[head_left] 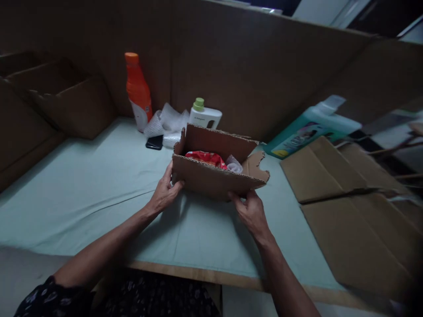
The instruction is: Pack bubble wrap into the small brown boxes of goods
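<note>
A small open-topped cardboard box (211, 182) is gripped between both hands over the pale green cloth. At its left end, my left hand (165, 191) has the thumb on the front wall, with the other fingers mostly hidden behind. My right hand (249, 211) grips the lower right part of the box, its thumb on the front and its fingers underneath. A red packet (208, 158) shows inside, with a clump of bubble wrap (234, 164) to its right. The box's bottom is hidden, so I cannot tell whether it touches the table.
Behind stand an orange bottle (138, 90), bubble wrap (170, 119), a black phone-like object (154, 142) and a white bottle with green cap (205, 115). A teal jug (307, 127) leans at right beside flattened cardboard (357, 229). Larger boxes (79, 105) stand left.
</note>
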`<act>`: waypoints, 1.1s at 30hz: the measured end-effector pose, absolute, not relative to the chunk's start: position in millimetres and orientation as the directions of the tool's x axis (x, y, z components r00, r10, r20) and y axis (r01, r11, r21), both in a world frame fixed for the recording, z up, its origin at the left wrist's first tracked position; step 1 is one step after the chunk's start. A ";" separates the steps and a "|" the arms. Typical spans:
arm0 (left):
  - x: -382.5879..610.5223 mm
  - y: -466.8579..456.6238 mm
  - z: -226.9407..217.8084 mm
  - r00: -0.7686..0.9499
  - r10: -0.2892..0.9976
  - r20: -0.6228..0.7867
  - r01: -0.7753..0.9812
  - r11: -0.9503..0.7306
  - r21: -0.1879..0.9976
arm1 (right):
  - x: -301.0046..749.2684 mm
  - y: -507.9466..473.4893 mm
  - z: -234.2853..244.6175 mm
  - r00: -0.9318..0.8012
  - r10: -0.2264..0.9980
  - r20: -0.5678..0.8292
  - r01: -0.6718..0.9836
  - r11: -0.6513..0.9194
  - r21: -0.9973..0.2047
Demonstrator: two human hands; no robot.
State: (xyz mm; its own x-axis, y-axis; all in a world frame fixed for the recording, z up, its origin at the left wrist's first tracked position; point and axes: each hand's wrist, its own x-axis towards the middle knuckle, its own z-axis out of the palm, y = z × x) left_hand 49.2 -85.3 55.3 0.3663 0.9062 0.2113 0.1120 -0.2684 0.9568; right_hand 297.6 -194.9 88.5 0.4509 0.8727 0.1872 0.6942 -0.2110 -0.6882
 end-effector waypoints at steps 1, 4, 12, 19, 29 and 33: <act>63.1 -83.6 51.7 0.400 0.893 0.205 0.122 -0.274 0.954 | 308.1 -203.6 87.1 0.479 0.857 0.191 0.692 -0.235 -0.683; 110.5 -77.0 42.1 0.486 0.847 0.213 0.168 -0.330 0.929 | 340.3 -231.2 78.7 0.579 0.791 0.199 0.684 -0.339 -0.646; 259.8 -37.2 53.2 0.610 0.778 0.150 0.329 -0.421 0.845 | 406.9 -263.5 38.9 0.722 0.551 0.418 0.672 -0.413 -0.615; 365.3 -34.0 34.1 0.678 0.732 0.058 0.274 -0.325 0.905 | 447.7 -260.0 18.7 0.834 0.470 0.288 0.400 -0.157 -0.903; 409.9 -69.5 -6.0 0.806 0.586 0.089 0.126 -0.316 0.940 | 499.6 -246.1 -4.7 0.900 0.416 0.129 0.201 -0.134 -0.970; 420.0 -72.0 -11.8 0.845 0.518 0.131 0.079 -0.364 0.928 | 499.0 -247.1 -15.8 0.918 0.375 0.126 0.181 -0.115 -0.977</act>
State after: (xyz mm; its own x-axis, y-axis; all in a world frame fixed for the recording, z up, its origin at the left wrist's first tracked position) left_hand 420.0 -72.0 -11.8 0.8454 0.5178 0.1313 0.0787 -0.3639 0.9281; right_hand 499.0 -247.1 -15.8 0.9182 0.3754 0.1262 0.1812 -0.1150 -0.9767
